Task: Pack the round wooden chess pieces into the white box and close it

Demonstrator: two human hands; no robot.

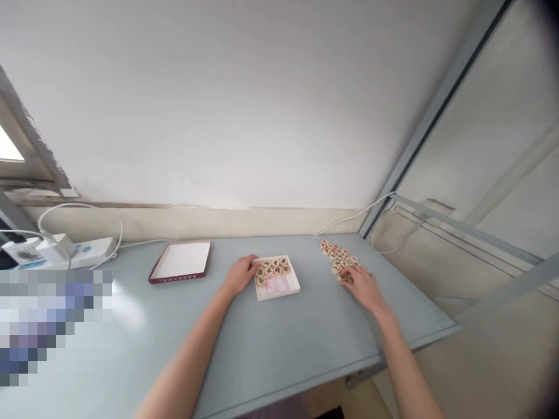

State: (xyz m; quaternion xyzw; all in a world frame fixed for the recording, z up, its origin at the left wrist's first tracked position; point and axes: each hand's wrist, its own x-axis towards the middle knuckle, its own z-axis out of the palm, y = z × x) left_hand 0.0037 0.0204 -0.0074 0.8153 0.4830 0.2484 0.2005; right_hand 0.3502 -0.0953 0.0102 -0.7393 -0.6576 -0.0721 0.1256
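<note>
A shallow white box [278, 280] lies on the grey table [279, 343], with several round wooden game pieces [273, 268] set in its far half. My left hand [239, 275] rests against the box's left edge, fingers curled on the rim. A loose group of several similar wooden pieces [337, 255] lies to the right. My right hand [363, 284] rests palm down at the near end of that group, fingertips on the closest pieces; whether it grips one is hidden.
The box's red-edged lid [181, 261] lies upside down to the left. A white power strip [74, 251] with plugs and cables sits at the far left by the wall. The table's right edge [437, 317] is close to my right arm.
</note>
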